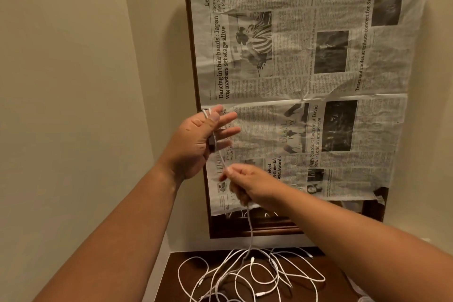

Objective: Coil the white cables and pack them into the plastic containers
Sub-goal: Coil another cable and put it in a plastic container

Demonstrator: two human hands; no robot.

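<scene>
A newspaper-covered dark wooden frame [294, 81] fills the upper right. At bottom centre, tangled thin white cables [245, 277] lie on the dark brown table [175, 258]. One white cable [250, 228] rises into the right hand [247, 179], whose grip pinches it, then to the left hand [196, 142], pinned under the thumb.

2 bare forearms, each ending in a bare hand: left hand [193, 147], right hand [250, 182].

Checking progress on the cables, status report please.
Left hand pinches white cable end, right hand pinches it lower. Loose cables tangled on table. Nothing blocking.
</scene>
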